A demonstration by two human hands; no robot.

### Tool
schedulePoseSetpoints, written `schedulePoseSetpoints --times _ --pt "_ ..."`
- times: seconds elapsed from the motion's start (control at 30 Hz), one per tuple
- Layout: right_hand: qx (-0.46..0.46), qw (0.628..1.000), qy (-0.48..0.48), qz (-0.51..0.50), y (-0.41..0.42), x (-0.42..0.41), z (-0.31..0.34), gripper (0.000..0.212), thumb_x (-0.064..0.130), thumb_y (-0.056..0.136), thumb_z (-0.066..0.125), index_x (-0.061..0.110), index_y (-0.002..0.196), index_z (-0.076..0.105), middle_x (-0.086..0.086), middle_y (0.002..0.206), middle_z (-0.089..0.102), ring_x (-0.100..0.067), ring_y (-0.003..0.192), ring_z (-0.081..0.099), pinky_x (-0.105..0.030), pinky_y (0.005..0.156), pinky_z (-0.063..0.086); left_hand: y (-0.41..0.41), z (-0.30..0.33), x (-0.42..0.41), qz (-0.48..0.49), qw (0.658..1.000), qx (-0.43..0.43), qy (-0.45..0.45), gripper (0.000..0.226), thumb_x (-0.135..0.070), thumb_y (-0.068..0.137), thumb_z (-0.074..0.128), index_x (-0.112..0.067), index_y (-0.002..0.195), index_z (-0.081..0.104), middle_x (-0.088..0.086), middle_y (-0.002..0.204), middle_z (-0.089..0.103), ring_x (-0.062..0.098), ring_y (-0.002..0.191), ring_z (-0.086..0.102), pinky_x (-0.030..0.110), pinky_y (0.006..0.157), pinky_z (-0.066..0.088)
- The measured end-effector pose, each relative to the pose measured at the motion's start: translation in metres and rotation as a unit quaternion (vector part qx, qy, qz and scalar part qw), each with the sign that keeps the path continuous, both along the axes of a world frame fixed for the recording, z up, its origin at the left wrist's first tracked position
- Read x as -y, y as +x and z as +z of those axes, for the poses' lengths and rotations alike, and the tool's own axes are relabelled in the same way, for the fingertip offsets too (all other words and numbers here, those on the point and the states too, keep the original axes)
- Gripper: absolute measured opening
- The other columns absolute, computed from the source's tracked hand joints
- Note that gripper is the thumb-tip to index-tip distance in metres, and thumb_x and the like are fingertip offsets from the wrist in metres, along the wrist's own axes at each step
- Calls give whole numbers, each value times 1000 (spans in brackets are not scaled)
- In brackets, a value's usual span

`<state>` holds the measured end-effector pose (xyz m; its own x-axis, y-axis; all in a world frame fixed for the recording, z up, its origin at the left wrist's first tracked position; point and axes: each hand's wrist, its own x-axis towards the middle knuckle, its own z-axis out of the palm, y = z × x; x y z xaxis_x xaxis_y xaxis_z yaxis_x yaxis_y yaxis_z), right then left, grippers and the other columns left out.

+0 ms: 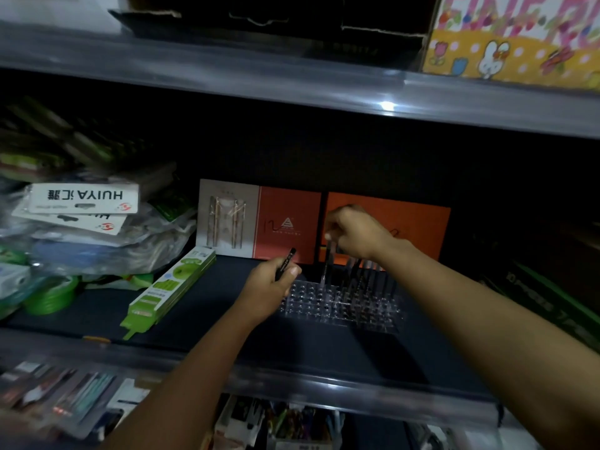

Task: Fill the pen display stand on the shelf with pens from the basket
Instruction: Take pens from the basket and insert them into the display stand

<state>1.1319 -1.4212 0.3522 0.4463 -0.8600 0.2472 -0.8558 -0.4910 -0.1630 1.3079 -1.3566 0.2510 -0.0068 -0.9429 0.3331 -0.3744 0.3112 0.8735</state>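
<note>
Head view looks into a dim shelf (162,323) bay, its dark deck carrying everything that matters. Largest on it is the clear pen display stand (337,303), a perforated block sitting right of the deck's middle, between the front lip and the orange cards (386,222) propped along the back. Its right rows already hold a cluster of upright dark pens (373,271); the left and front rows of holes look empty.

Above the stand's back-left part, the right hand (354,232) pinches the top of a slim pen (325,264) between curled fingers. That pen hangs nearly vertical, tip down, at or just entering a hole; the blur hides whether it is seated. The coming move likely turns on this: the pen's long axis lines up with the hole below the fingers, so a straight push downward should seat it.

Left hand (269,284) waits at the stand's left edge, fingers curled round a black pen (285,263) that tilts up and to the right, its upper end clear of the fist. It is nearer the empty left rows, so this pen would probably go there once turned upright.

No basket shows in this picture.
</note>
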Motion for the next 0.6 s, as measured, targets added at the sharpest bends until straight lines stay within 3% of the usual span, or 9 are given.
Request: schedulePoseSetpoints --times 0.13,0.3,0.47,0.6 --pt "-8 1000 11 6 5 1 -6 11 14 91 62 8 82 64 -7 82 62 -25 70 64 -33 55 52 2 -1 0 -1 1000 -3 4 17 -19 96 50 -10 95 64 -3 60 52 9 57 49 25 61 41" --pt "-47 999 12 14 10 3 -15 11 19 86 70 10 80 67 -5 84 66 -20 75 61 -32 65 52 4 -3 1 0 1000 -17 14 17 -20 95 51 -8 96 64 -3 60 53 10 58 50 26 63 42" --pt "-60 998 11 17 11 5 -18 13 17 87 69 8 96 72 -11 100 69 -24 89 65 -41 78 57 8 -4 1 3 1000 -18 16 14 -18 95 51 -12 94 63 -4 60 52 4 55 49 23 60 41" --pt "-13 996 -24 85 18 -8 -9 35 21 89 68 11 122 63 -8 122 63 -22 112 59 -27 88 46 8 -4 0 13 1000 -13 11 13 -16 95 51 -15 88 62 -5 57 52 2 51 48 23 58 40"
